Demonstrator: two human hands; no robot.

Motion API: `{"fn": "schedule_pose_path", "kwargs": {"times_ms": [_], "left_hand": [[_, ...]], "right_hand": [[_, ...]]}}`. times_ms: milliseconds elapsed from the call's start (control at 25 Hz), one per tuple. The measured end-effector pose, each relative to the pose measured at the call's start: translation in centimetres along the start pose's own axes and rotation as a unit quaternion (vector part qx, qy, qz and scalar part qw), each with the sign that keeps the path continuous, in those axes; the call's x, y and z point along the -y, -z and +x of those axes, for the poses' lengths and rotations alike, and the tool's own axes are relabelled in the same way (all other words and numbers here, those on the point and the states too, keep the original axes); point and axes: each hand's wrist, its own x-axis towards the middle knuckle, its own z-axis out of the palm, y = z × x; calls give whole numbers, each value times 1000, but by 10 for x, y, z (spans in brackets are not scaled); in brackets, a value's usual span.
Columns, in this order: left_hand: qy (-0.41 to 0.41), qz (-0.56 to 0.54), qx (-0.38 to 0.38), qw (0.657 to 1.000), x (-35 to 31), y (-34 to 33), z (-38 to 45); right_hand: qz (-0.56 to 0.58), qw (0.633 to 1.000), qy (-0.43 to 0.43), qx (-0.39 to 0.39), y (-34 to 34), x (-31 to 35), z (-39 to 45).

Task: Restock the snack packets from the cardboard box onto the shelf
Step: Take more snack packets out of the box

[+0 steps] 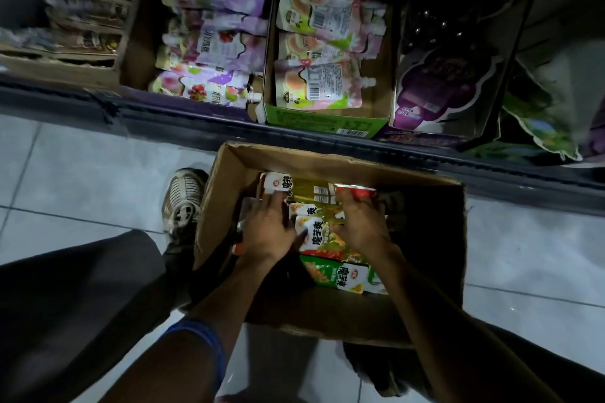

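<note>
Forearms reach down from me into the cardboard box [327, 160], my landmark; a blue band [203, 337] circles my left arm well short of it; my dark trouser leg [82, 288] lies left of the box, and my shoe [185, 196] sits on the pale tiled floor [82, 173] just beside its left wall. Inside the box, my left hand [266, 229] rests on the snack packets [319, 232], fingers spread and laid flat over a white-topped one; my right hand [361, 222] curls its fingers round a red and white packet [355, 190] at the far side of the pile; a green packet [340, 275] lies nearest me in the box, between my wrists. Beyond the box stands the shelf [196, 127]; on it, an open carton of purple pouches [222, 42], a green tray of spouted pouches [320, 82] to its right, and a purple grape-printed display box [448, 75] further right.
</note>
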Motion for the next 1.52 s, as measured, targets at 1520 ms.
{"fn": "schedule_pose_path", "kwargs": {"times_ms": [1520], "left_hand": [[-2, -215, 317, 924, -32, 24, -6]], "right_hand": [[572, 813, -99, 50, 17, 4, -57]]}}
